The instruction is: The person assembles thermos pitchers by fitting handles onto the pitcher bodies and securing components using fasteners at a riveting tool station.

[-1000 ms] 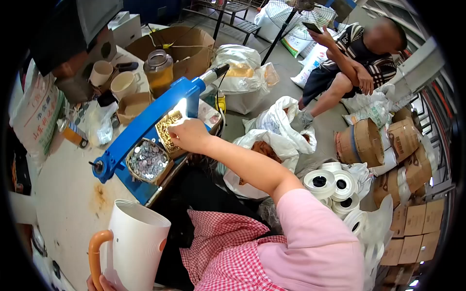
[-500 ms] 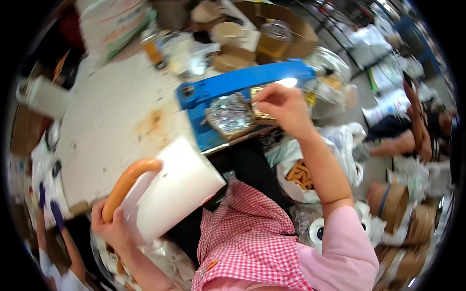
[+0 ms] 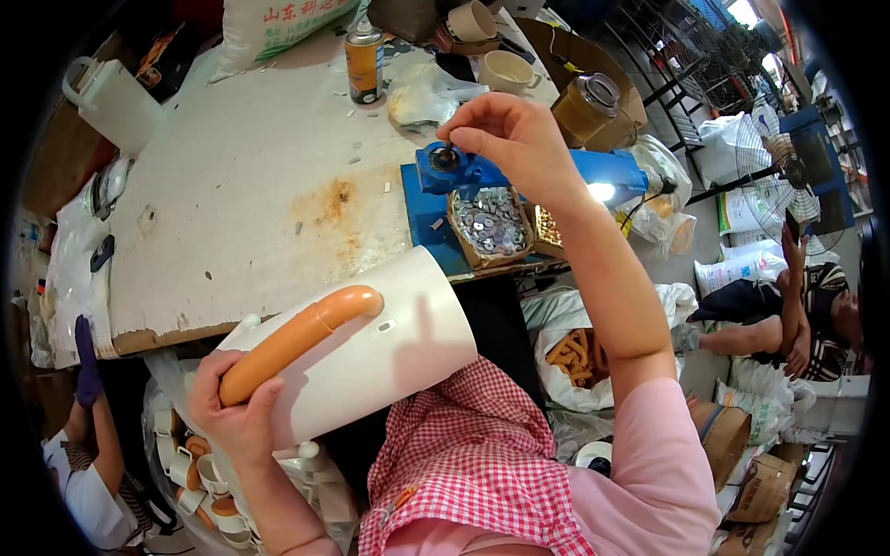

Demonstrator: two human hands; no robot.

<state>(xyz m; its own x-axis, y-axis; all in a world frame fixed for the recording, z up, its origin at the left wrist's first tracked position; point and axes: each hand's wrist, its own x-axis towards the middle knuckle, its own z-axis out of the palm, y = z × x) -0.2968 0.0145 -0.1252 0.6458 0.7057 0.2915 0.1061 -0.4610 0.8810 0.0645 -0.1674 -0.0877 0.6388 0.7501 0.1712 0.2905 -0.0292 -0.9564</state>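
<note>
My left hand [image 3: 236,408] is wrapped around the orange-tan curved handle [image 3: 297,347] against a white plastic cylinder [image 3: 426,287], which lies tilted over my lap. A small slot shows in the cylinder's wall near the handle's upper end. My right hand [image 3: 505,134] is raised over the end of the blue machine arm [image 3: 477,169], thumb and fingertips pinched together at its round dark socket. Whatever is in the pinch is too small to make out. Below sit a box of silver washers [image 3: 491,222] and a box of small brass-coloured parts [image 3: 549,227].
A spray can [image 3: 365,63], a plastic bag [image 3: 426,93] and a beige cup [image 3: 508,70] stand on the worktable [image 3: 250,195]. A bag of orange handles [image 3: 577,357] is at my right, and cups [image 3: 199,473] are at lower left. Other people sit at both sides.
My right hand has moved left and up, from the brass-coloured parts to the blue arm's end. My left hand has brought the cylinder up and right, turning it flatter.
</note>
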